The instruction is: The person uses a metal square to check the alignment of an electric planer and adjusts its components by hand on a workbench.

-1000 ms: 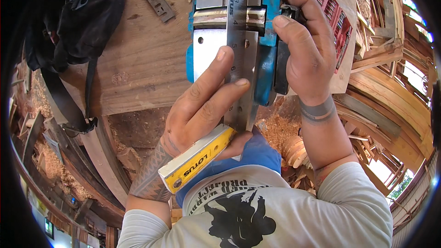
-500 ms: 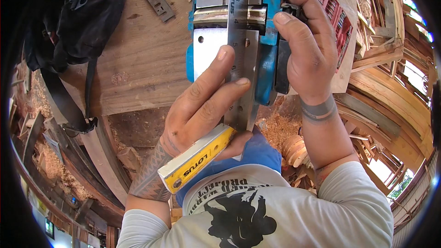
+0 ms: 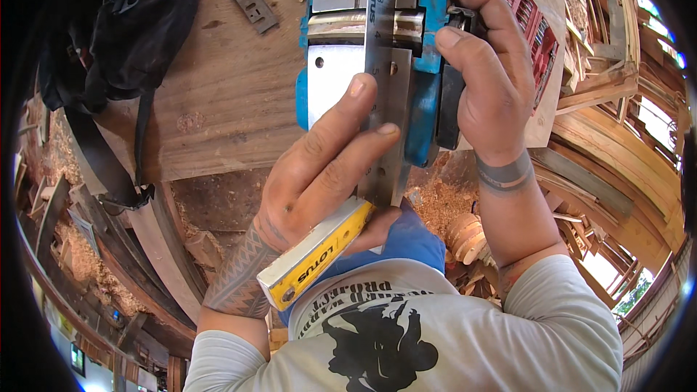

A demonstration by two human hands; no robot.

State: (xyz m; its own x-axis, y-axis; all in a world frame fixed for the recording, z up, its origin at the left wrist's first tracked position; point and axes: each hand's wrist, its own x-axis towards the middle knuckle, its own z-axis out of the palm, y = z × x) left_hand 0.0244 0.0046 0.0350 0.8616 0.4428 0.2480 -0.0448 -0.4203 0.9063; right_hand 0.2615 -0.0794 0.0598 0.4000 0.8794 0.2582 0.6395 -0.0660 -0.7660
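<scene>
An electric planer with a blue body lies sole up on the table, its metal plates and cutter drum facing me. My left hand grips a try square with a yellow and silver stock. Its steel ruler blade runs lengthwise over the sole and across the drum, appearing to stand on edge. Two fingers of that hand stretch along the blade, and the stock angles down over my left wrist. My right hand is wrapped round the planer's right side by the drum, thumb and fingers bent against the housing.
A loose slotted planer blade rests on the wooden table. At the left lies a black bag with hanging straps. A red bit case stands beyond my right hand. Wood offcuts and shavings surround the table.
The try square has shifted slightly right with my left hand, its stock end moving right and a little nearer me. The planer and my right hand have also edged slightly right.
</scene>
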